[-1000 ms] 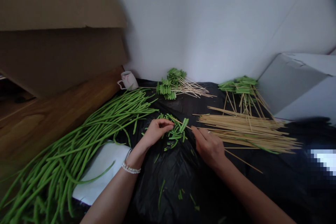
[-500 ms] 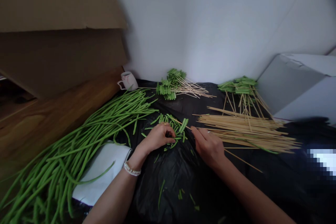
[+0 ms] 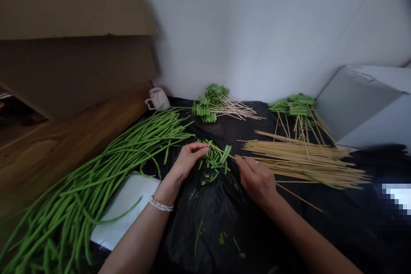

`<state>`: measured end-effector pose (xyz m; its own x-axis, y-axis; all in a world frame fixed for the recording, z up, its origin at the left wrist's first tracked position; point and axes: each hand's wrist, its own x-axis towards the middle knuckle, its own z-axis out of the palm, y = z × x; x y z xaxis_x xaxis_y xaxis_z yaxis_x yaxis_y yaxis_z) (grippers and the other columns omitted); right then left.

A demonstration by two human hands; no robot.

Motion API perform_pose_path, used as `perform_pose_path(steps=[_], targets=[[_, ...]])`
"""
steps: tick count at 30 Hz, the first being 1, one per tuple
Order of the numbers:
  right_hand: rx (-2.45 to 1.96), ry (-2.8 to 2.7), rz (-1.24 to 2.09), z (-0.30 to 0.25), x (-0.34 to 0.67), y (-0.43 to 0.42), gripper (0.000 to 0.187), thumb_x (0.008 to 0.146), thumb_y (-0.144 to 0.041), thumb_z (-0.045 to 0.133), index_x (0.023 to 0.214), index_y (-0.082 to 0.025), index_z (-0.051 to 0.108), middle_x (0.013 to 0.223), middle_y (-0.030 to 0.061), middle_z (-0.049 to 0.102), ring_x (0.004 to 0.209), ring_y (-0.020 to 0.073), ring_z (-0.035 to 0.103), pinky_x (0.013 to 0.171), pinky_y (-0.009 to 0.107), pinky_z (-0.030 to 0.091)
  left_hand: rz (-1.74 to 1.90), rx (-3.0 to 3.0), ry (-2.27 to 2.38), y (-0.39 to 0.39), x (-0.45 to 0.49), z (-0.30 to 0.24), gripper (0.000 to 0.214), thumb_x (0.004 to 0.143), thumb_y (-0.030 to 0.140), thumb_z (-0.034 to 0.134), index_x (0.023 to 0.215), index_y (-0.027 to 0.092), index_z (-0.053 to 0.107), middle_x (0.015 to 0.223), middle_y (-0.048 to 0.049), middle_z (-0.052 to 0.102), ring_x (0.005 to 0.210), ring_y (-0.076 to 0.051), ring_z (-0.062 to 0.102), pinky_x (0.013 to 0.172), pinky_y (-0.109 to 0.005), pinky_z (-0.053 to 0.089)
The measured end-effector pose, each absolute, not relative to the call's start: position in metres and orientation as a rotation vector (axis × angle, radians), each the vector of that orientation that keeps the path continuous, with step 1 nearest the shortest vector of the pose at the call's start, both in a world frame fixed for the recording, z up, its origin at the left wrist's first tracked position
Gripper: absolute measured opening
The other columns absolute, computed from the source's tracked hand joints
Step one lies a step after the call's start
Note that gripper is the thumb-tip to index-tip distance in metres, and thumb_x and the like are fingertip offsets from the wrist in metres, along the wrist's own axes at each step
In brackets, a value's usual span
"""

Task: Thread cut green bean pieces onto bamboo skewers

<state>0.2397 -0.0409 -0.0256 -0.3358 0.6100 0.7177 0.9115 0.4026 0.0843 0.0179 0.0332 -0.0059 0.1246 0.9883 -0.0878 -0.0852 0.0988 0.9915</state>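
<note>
My right hand (image 3: 257, 178) is closed round a thin wooden skewer (image 3: 216, 149), which points up and to the left. A few short pieces of green bean (image 3: 226, 154) sit threaded on the skewer near my right fingers. At the skewer's far tip my left hand (image 3: 192, 157) pinches a short piece of bean (image 3: 208, 143); whether the tip has pierced it I cannot tell. Below and between the hands lie loose cut bean pieces (image 3: 212, 166) on a black plastic sheet (image 3: 205, 222).
Long whole beans (image 3: 105, 175) lie at left, partly over a white sheet (image 3: 123, 205). Bare skewers (image 3: 305, 158) are stacked at right. Filled skewers (image 3: 205, 109) stand behind, with more (image 3: 295, 105) by a white box (image 3: 366, 102). A mug (image 3: 159, 99) and cardboard box (image 3: 73, 64) are at left.
My left hand has moved up from the loose bean pieces to the skewer's tip, bringing a piece with it. My right hand holds the skewer in nearly the same place.
</note>
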Motion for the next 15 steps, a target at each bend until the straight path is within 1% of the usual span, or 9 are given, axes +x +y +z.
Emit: perform_pose_path(steps=[3, 5, 9, 15], targets=[[-1.302, -2.073, -0.639, -0.0254, 0.2386, -0.0417, 0.030, 0.089, -0.013, 0.046, 0.113, -0.014, 0.063, 0.075, 0.0016, 0.061, 0.063, 0.0120, 0.050, 0.059, 0.027, 0.031, 1.062, 0.812, 0.965, 0.0333, 0.0160, -0.0039, 0.030, 0.061, 0.025, 0.084, 0.086, 0.013, 0.074, 0.079, -0.0044, 0.070, 0.071, -0.011, 0.062, 0.065, -0.021, 0.047], [-1.297, -2.071, -0.635, -0.0251, 0.2381, -0.0421, 0.029, 0.089, -0.013, 0.046, 0.113, -0.014, 0.064, 0.073, 0.0008, 0.060, 0.062, 0.0119, 0.050, 0.058, 0.028, 0.031, 1.034, 0.706, 0.906, 0.0326, 0.0157, -0.0017, 0.031, 0.060, 0.022, 0.085, 0.087, 0.013, 0.073, 0.079, -0.0049, 0.070, 0.072, -0.011, 0.063, 0.062, -0.018, 0.048], [-1.278, -2.070, -0.634, -0.0249, 0.2379, -0.0424, 0.030, 0.088, -0.012, 0.047, 0.112, -0.013, 0.063, 0.072, 0.0008, 0.060, 0.062, 0.0114, 0.049, 0.057, 0.028, 0.031, 1.015, 0.658, 0.855, 0.0317, 0.0177, 0.0003, 0.026, 0.062, 0.017, 0.084, 0.085, 0.011, 0.073, 0.075, -0.0048, 0.068, 0.068, -0.009, 0.062, 0.059, -0.016, 0.049], [-1.274, -2.074, -0.642, -0.0248, 0.2375, -0.0421, 0.029, 0.088, -0.012, 0.046, 0.111, -0.013, 0.063, 0.070, 0.0007, 0.059, 0.062, 0.0109, 0.049, 0.057, 0.028, 0.031, 1.007, 0.679, 0.816, 0.0319, 0.0188, -0.0030, 0.022, 0.063, 0.017, 0.083, 0.082, 0.011, 0.073, 0.073, -0.0041, 0.067, 0.063, -0.008, 0.060, 0.058, -0.016, 0.048]])
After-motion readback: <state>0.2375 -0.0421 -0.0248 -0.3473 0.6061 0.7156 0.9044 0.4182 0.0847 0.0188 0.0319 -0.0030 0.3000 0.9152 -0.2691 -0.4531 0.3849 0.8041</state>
